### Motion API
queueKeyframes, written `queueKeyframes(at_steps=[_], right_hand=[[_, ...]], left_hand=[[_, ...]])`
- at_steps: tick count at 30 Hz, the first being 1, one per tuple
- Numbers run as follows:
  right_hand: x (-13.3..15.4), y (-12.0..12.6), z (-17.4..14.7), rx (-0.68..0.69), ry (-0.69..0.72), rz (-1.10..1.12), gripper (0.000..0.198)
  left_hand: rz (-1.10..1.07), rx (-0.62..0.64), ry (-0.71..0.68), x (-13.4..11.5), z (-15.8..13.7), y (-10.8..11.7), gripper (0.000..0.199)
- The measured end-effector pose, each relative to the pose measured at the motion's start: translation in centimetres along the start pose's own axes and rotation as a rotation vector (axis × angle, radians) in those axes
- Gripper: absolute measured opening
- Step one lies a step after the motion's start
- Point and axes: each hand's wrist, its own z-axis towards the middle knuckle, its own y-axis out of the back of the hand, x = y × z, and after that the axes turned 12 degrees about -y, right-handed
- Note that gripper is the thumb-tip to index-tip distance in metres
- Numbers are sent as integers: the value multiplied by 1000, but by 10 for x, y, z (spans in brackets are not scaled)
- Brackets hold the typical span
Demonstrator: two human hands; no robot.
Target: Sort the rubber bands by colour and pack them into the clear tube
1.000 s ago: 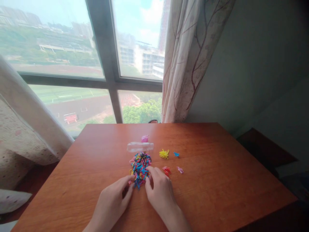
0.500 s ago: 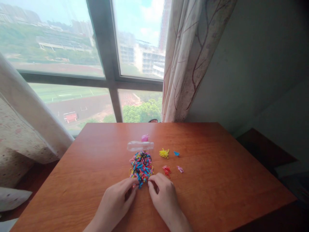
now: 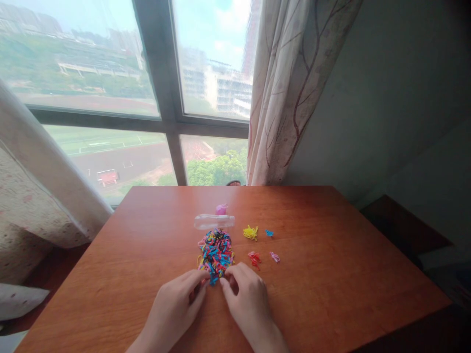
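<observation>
Both hands, left hand & right hand, pinch at the near edge of the rubber band pile, mid table. Fingers curled; can't tell if a band's gripped. Bands look light, soft, stretchy, tangly, so prob. best to pinch one loop w/ fingertips.

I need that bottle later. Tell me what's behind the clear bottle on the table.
A small pink item sits just behind the clear bottle; its lower part is hidden by the bottle, so I cannot tell what it is.
</observation>
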Motion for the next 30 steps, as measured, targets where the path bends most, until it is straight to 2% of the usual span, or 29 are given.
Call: queueKeyframes(at_steps=[7, 16, 20, 23, 27, 30], right_hand=[[3, -3, 0, -16, 30, 5, 13], [5, 4, -2, 81, -65, 297, 11], [0, 16, 4, 74, -78, 331, 12], [-19, 37, 21, -13, -85, 262, 17], [-60, 67, 53, -153, -121, 68, 19], [-84, 78, 73, -165, -181, -81, 19]], left_hand=[[9, -6, 1, -2, 2, 2, 23], [2, -1, 2, -2, 0, 1, 22], [10, -1, -3, -1, 0, 1, 21], [26, -1, -9, -3, 0, 2, 22], [35, 1, -23, -5, 1, 1, 23], [43, 5, -27, -5, 1, 1, 22]])
